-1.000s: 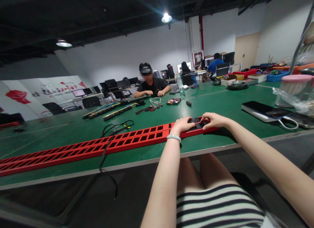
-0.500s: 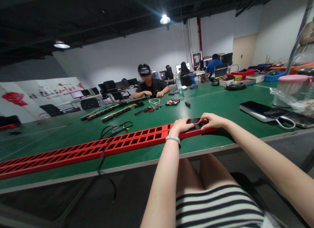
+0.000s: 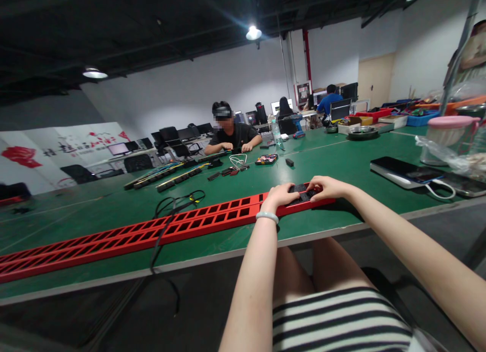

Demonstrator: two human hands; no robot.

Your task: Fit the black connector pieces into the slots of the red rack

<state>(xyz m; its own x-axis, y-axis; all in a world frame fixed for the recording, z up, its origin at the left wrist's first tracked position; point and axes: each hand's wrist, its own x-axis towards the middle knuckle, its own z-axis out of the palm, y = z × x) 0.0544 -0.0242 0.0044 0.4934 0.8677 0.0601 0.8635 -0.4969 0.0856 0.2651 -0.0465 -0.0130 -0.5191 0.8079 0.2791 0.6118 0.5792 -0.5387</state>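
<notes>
A long red slotted frame (image 3: 212, 215) lies along the front of the green table (image 3: 228, 247). Black blocks (image 3: 302, 191) sit in its right end, between my two hands. My left hand (image 3: 283, 195), below it a pale bracelet, rests on the frame with its thumb on the black blocks. My right hand (image 3: 322, 186) is at the right end, thumb and fingers curved around a black block there. A thin black cable (image 3: 164, 230) crosses the frame and hangs over the table edge.
Across the table a person (image 3: 231, 132) sits with both hands on it. Black strips with wires (image 3: 182, 177), small dark parts (image 3: 228, 172), a small tray (image 3: 266, 160) and a black block (image 3: 289, 162) lie beyond the frame. A phone (image 3: 402, 170) lies right, near a pink-lidded container (image 3: 448, 134).
The view has shifted slightly. Both my hands stay at almost the same place on the frame's right end. Another person has come more into view at the far right edge.
</notes>
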